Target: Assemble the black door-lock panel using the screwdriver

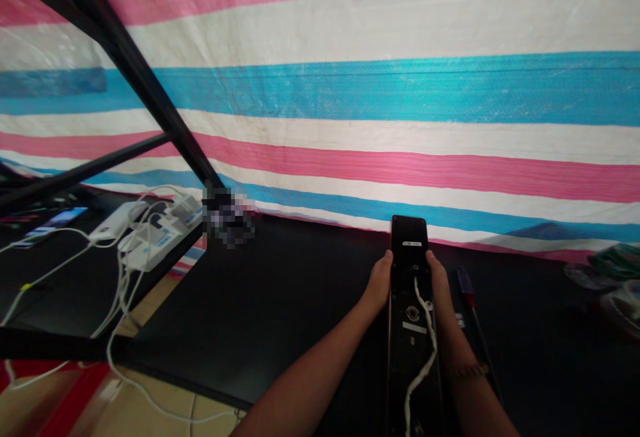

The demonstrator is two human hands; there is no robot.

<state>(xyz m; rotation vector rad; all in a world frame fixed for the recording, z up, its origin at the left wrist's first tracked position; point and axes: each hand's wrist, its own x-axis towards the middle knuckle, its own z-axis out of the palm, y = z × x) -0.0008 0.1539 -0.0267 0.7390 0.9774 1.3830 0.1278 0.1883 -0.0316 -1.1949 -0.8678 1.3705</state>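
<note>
A long, narrow black panel [413,357], which looks like part of an electronic door lock, extends away from me over the black table. On the face towards me are white labels, a round fitting and a white twisted cable [431,344] that runs down its length. My left hand [379,284] grips its left edge and my right hand [441,285] its right edge, both near the far end. The fingers behind the panel are hidden. To the right of my right hand lies a screwdriver [466,285] with a dark blue and red handle.
White power strips [160,240] with plugs and tangled cables lie at the left, near a phone [50,227]. A black metal frame [145,94] slants up there. A striped sheet [350,90] hangs behind the table [280,290]. Tape rolls [623,304] sit at the right edge.
</note>
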